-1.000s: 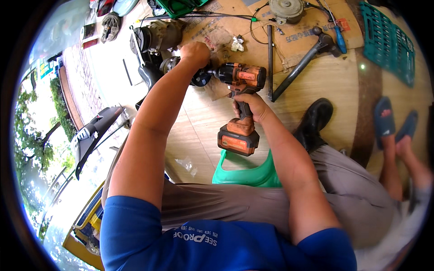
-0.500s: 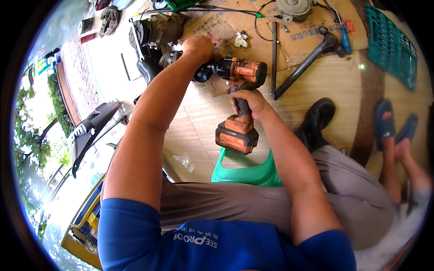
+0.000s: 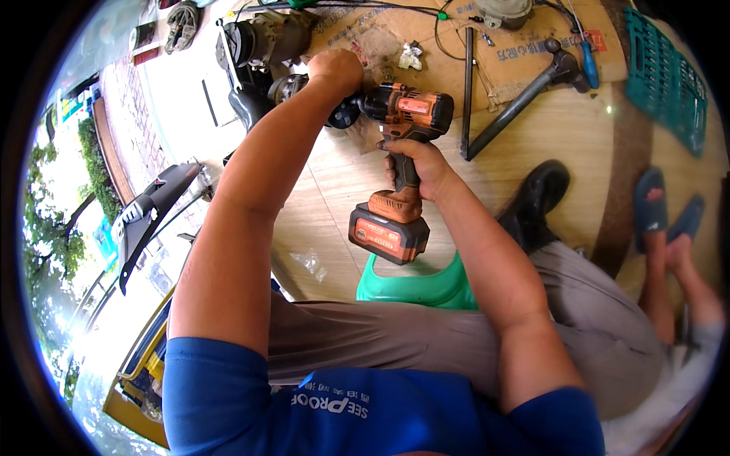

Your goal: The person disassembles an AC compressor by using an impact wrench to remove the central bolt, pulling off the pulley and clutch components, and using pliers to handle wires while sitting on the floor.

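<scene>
An orange and black cordless impact wrench (image 3: 411, 109) is gripped by its handle in my right hand (image 3: 422, 169), battery end toward me. Its nose points left, up against a dark round part (image 3: 344, 112) below my left hand. My left hand (image 3: 337, 70) is closed above that part, knuckles up. What its fingers grip is hidden. Just left of it sits a round metal piece (image 3: 287, 89), and beyond that a greasy cylindrical metal assembly (image 3: 280, 38).
Cardboard (image 3: 532, 45) under the work bears a hammer (image 3: 525, 95), a metal bar (image 3: 468, 91) and a blue-handled screwdriver (image 3: 589, 64). A teal tool case (image 3: 665, 80) lies far right. A green stool (image 3: 414, 285) is below the wrench. Another person's slippered feet (image 3: 652, 201) are at right.
The wrench's battery end has swung slightly left, with my right hand still on the handle. My left hand keeps its closed grip. The whole view has shifted slightly.
</scene>
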A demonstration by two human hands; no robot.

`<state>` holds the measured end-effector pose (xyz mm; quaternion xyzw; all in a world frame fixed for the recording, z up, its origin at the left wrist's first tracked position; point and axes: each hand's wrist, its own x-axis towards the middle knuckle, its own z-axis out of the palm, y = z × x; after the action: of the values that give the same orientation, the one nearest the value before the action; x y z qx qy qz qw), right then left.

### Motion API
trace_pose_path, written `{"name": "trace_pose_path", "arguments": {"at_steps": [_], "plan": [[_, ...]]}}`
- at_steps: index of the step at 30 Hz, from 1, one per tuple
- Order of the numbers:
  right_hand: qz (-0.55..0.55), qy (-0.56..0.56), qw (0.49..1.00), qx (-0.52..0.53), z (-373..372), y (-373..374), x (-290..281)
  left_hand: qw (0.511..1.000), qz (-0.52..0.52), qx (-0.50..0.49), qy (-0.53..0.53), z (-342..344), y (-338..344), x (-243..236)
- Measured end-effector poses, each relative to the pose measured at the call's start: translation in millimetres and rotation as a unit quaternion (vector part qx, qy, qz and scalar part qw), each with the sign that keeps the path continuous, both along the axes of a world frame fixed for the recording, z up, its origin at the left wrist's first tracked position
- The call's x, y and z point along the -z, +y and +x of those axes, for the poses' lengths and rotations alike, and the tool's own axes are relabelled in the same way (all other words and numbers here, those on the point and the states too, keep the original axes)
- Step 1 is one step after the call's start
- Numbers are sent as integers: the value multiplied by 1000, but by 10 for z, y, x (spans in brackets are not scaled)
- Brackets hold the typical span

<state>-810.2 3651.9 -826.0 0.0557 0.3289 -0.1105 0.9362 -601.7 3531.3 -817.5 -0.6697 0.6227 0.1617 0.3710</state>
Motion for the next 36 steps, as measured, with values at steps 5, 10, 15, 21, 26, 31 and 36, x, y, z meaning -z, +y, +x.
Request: {"name": "trace_pose_path", "arguments": {"at_steps": [5,10,15,21,26,31,36], "plan": [[-1,10,1000,10,0,42,24,1000,3,7,1,-5,-10,8],[27,-27,998,53,42,173,136,999,-16,49,11,0,10,-33],[-66,-19,997,23,-63,29,137,1000,-26,11,2,-56,4,1],[-17,-6,1000,-1,-16,4,72,1000,-5,14,-2,-52,-28,-32],[47,-22,998,26,14,19,3,1000,-7,22,-4,-35,-20,-1],[58,-12,998,12,30,46,66,999,-12,32,-3,15,8,6],[-66,8,997,48,116,124,62,999,-25,36,4,-44,-55,-33]]}}
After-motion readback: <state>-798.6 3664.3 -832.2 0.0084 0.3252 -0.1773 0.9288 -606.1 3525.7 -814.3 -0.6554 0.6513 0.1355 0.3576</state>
